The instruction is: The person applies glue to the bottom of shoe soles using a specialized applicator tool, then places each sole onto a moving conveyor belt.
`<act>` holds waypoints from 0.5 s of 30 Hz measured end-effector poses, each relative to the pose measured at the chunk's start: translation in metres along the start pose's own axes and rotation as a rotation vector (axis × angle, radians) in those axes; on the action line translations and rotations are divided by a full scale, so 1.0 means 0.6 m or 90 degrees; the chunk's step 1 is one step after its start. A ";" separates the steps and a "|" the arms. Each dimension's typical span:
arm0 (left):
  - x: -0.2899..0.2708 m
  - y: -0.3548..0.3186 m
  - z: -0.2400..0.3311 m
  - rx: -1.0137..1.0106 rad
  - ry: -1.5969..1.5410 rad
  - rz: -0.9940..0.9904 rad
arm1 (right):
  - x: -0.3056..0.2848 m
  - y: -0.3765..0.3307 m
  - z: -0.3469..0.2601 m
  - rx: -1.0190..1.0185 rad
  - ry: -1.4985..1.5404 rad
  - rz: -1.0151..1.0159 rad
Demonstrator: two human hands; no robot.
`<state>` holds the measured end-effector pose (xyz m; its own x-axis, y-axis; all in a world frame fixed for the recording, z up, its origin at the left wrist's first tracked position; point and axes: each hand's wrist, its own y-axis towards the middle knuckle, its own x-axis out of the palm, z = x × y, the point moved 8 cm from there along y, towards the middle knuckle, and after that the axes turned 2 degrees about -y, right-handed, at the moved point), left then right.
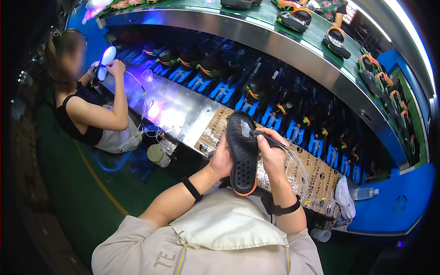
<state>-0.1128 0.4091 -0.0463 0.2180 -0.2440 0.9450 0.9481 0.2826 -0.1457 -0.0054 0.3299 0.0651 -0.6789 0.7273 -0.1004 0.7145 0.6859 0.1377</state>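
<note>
A black shoe sole (244,156) with an orange edge and a cluster of round holes in its lower end stands upright before me. My left hand (222,158) is closed on its left edge. In the fingers of my right hand (274,151) is a dark, pen-like glue brush (271,140), with a thin clear tube (301,166) trailing from it. The brush's tip touches the upper part of the sole, where a pale, shiny wet patch (245,129) shows. Under both hands lies a bench covered with printed brown tape (321,176).
Behind the bench, a blue rack (275,121) carries several dark shoe parts. Above it, a green conveyor (256,16) bears shoes. To the left, a co-worker (96,101) handles a lit sole. A white cloth (343,197) and clear bottle (365,193) lie at right; a jar (158,156) stands left.
</note>
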 end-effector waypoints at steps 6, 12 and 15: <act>0.000 -0.006 -0.004 -0.018 -0.002 -0.012 | 0.011 0.005 -0.011 -0.012 -0.026 0.010; -0.005 -0.004 -0.001 0.017 0.018 -0.002 | 0.029 0.002 -0.025 -0.064 -0.064 0.039; 0.006 0.001 0.005 0.061 0.082 0.018 | 0.038 -0.012 -0.040 -0.097 -0.130 0.045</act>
<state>-0.1124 0.4112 -0.0418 0.2785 -0.3490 0.8948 0.9160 0.3768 -0.1381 -0.0298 0.3409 0.0856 -0.5695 0.7731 -0.2793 0.7148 0.6336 0.2962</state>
